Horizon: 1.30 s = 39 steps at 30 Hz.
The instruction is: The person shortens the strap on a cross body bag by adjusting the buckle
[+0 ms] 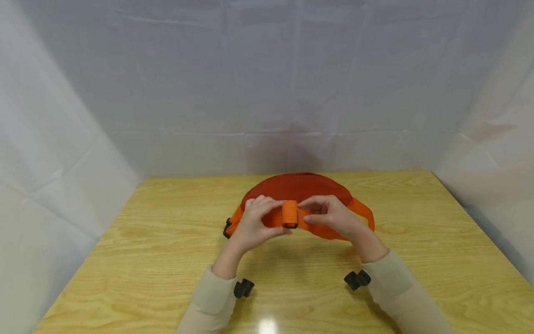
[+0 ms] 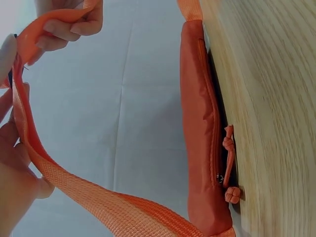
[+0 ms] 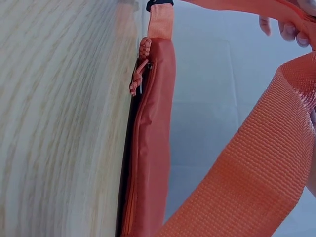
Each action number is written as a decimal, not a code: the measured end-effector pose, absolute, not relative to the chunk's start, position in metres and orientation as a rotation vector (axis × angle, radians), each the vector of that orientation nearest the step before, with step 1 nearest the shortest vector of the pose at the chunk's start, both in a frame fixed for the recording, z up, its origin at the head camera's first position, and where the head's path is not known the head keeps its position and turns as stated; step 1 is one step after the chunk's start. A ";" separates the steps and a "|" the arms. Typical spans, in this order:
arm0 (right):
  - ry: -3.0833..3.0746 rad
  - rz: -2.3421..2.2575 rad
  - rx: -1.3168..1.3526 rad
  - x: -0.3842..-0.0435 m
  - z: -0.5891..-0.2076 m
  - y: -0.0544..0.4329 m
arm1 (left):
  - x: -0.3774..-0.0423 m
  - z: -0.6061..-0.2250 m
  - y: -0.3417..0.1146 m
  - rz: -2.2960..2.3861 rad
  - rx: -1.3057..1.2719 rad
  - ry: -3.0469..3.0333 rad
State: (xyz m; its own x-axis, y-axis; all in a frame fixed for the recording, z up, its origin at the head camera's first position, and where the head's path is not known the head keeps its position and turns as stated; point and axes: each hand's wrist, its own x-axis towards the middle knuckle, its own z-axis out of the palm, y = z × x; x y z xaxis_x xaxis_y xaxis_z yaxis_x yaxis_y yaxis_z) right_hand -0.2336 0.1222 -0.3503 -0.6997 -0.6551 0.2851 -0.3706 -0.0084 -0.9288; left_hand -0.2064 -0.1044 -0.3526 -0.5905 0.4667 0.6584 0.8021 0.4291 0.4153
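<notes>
A red waist bag with an orange strap lies on the table. My left hand holds the strap in front of the bag, thumb below and index finger above, at a folded orange loop with a black buckle piece at its lower edge. Just right of that loop, my right hand pinches the strap between thumb and fingers. The strap arcs up from the bag to both hands in the left wrist view. Strap webbing hides most of my right hand in the right wrist view.
Another black buckle sits at the bag's left end. A knotted zipper cord hangs on the bag's side. The wooden table meets pale sheeting at the back and sides. Black devices are strapped to both wrists.
</notes>
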 end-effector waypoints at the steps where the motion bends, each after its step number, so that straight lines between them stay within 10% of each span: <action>1: 2.037 -1.773 -1.076 -0.233 -0.350 0.122 | -0.206 -0.353 -0.104 -1.003 -1.072 -2.237; 39: 2.621 -1.544 -1.046 -0.209 -0.353 0.104 | -0.209 -0.356 -0.104 -0.834 -1.030 -2.280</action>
State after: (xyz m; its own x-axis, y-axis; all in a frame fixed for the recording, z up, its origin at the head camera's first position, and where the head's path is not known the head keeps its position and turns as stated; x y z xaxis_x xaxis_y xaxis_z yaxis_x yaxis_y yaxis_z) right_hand -0.2095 0.1037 -0.3531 -0.7860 -0.4930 0.3730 -0.5652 0.3287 -0.7566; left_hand -0.2093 -0.1037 -0.3555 -0.5890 0.4804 0.6498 0.7862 0.5264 0.3235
